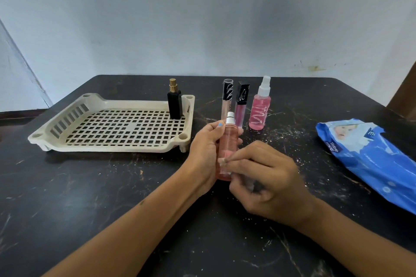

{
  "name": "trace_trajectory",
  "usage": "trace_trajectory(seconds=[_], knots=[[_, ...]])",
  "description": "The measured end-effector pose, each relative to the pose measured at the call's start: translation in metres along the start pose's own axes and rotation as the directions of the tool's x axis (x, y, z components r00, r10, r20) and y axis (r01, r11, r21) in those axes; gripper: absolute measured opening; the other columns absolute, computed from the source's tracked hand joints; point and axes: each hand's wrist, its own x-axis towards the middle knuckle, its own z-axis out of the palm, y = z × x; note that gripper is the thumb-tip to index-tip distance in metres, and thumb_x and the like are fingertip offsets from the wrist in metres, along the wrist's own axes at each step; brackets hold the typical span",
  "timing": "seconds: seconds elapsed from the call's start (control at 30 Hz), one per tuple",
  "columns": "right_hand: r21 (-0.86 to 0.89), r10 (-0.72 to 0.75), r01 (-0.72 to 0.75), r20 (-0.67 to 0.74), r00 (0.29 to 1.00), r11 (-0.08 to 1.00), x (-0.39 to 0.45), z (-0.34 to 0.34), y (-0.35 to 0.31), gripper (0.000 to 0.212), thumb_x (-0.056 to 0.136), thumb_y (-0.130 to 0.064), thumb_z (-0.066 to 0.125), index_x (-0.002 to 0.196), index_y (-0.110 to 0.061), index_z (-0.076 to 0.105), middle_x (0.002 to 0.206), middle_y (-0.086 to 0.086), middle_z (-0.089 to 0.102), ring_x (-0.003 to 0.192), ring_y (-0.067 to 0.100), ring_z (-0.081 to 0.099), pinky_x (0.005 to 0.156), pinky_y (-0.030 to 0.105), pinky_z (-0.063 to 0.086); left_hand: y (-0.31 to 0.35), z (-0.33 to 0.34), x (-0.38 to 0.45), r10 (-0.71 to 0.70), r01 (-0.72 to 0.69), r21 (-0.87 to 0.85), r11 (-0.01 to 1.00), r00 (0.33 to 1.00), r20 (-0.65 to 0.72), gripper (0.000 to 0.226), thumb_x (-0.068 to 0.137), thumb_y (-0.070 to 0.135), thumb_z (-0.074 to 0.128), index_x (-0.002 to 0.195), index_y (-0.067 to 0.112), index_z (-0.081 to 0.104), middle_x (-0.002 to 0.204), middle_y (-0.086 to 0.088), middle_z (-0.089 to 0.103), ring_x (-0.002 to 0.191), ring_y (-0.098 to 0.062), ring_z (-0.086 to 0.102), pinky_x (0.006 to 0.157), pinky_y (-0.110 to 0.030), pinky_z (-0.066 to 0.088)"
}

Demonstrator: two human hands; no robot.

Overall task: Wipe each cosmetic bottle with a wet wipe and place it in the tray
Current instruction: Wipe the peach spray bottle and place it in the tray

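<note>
Head view. Tray (144, 102) as reference: black perfume bottle (174, 102) with gold sprayer is standing upright in its far-right corner. Just right of the tray, two lip gloss tubes (227, 99) and a pink spray bottle (258, 111) are standing upright on the table; the held bottle is partly blocking the tubes. Blue wipes pack (369, 157) is lying well right of the tray. Near the tray's front-right corner, left hand (206, 155) is gripping a peach spray bottle (227, 148) upright, fingers curled round it. Right hand (265, 182) is pinching a wet wipe (225, 163) against the bottle's lower part. Black marbled table (90, 198), white specks; pale blue wall (202, 18) behind.
</note>
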Motion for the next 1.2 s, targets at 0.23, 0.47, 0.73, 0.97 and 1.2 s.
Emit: trace_trajectory(seconds=[0.23, 0.47, 0.73, 0.97, 1.2], knots=[[0.002, 0.279, -0.282, -0.159, 0.947, 0.959, 0.000, -0.002, 0.014, 0.023, 0.086, -0.004, 0.065, 0.108, -0.002, 0.072, 0.105, 0.006, 0.068, 0.100, 0.012, 0.064, 0.092, 0.019, 0.051, -0.006, 0.003, -0.006, -0.006, 0.002, 0.044, 0.999, 0.995, 0.102, 0.019, 0.094, 0.016, 0.045, 0.100, 0.005, 0.058, 0.076, -0.004, 0.061, 0.063, -0.009, 0.057, 0.057, -0.020, 0.049], [0.042, 0.011, -0.010, -0.010, 1.000, 0.999, 0.000, 0.001, -0.004, 0.016, 0.073, 0.002, 0.064, 0.084, 0.000, 0.076, 0.086, 0.009, 0.070, 0.077, 0.017, 0.063, 0.075, 0.016, 0.050, 0.003, -0.004, -0.004, 0.033, -0.032, 0.023, 0.999, 0.999, -0.038, 0.026, 0.097, 0.021, 0.042, 0.106, 0.001, 0.056, 0.071, -0.010, 0.058, 0.055, -0.012, 0.055, 0.049, -0.021, 0.049], [0.035, 0.280, -0.278, -0.146, 0.949, 0.960, 0.001, 0.001, 0.011, 0.027, 0.089, -0.012, 0.058, 0.111, -0.002, 0.069, 0.110, 0.006, 0.066, 0.105, 0.007, 0.060, 0.094, 0.014, 0.047, -0.001, 0.001, -0.005, 0.029, -0.029, 0.004, 1.000, 0.999, 0.043, 0.025, 0.097, 0.018, 0.041, 0.105, 0.004, 0.060, 0.071, -0.003, 0.064, 0.058, -0.009, 0.060, 0.050, -0.020, 0.050], [-0.019, 0.285, -0.291, -0.151, 0.946, 0.957, 0.001, 0.002, 0.014, 0.029, 0.089, -0.002, 0.059, 0.116, -0.001, 0.067, 0.114, 0.010, 0.065, 0.108, 0.012, 0.060, 0.097, 0.016, 0.047, -0.002, 0.000, -0.008, 0.026, -0.031, 0.046, 0.998, 0.993, 0.119, 0.030, 0.096, 0.021, 0.046, 0.114, 0.003, 0.062, 0.086, -0.006, 0.065, 0.075, -0.011, 0.060, 0.065, -0.020, 0.052], [0.041, 0.071, -0.068, -0.079, 0.994, 0.997, -0.001, 0.002, 0.001, 0.022, 0.079, 0.000, 0.061, 0.096, 0.002, 0.075, 0.098, 0.011, 0.069, 0.098, 0.013, 0.064, 0.092, 0.018, 0.050, 0.003, -0.002, -0.003, -0.001, 0.004, -0.138, 0.990, 1.000, 0.022, 0.036, 0.099, 0.017, 0.037, 0.128, -0.005, 0.043, 0.105, -0.024, 0.067, 0.087, -0.028, 0.068, 0.081, -0.037, 0.055]])
